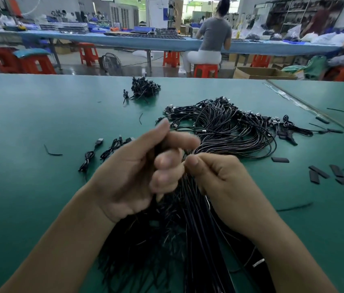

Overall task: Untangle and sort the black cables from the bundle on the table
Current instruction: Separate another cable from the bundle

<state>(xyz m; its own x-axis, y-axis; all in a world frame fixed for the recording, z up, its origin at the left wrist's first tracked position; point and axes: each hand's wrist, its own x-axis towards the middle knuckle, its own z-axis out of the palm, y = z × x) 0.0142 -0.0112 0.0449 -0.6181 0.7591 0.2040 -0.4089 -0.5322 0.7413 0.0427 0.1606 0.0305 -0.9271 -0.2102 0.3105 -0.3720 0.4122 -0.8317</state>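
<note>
Hands working through the cable bundle [219,127] on the green table [29,123]

Left hand [133,174] is curling its fingers tight around the bundle's near end, right hand [215,178] is pinching a few strands just beside it, and the looped part is lying beyond both hands.

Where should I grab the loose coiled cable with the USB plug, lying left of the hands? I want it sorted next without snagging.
Probably take the coiled cable at its bunched middle, coming from above with the left hand. The loops gather there, so one pinch lifts all strands together, while the USB plug trails on a single thin lead at the far end. It lies apart from the big bundle, so nothing should snag.
</note>
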